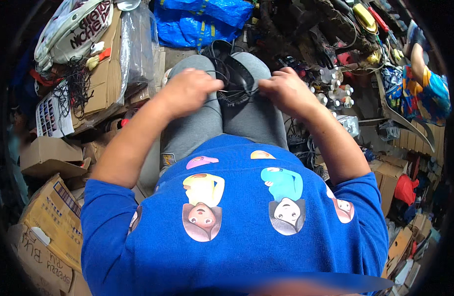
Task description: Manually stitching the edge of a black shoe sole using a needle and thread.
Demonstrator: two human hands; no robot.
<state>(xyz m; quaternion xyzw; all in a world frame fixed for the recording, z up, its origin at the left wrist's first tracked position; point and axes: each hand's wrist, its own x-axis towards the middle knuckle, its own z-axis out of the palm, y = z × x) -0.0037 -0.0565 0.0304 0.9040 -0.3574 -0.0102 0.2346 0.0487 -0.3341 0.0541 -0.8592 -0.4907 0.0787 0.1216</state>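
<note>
Left hand [192, 91]: fingers curled and drawn together, blurred, closed on one end of a thin, dark, flexible cord [240, 91]; right hand [286, 91]: thumb and fingers pinched on the other end, the cord stretched between them. Nearest: royal-blue cloth T-shirt [246, 197] printed with cartoon figures, then grey cloth trousers [190, 126], forming the lap. Black, shoe-shaped article with a ridged edge [241, 74]: at the lap's far edge, between the knees, its near end just beside the cord. To the left: open brown cardboard box [52, 155]; farther, stacked flat brown cardboard sheets [104, 81], tangled black cords [78, 91] near their left edge. To the right: clear plastic bottles with white caps [338, 91]; beyond, a person in multicoloured clothing [429, 98]. Farthest ahead: crumpled bright-blue plastic sheeting [197, 24].
</note>
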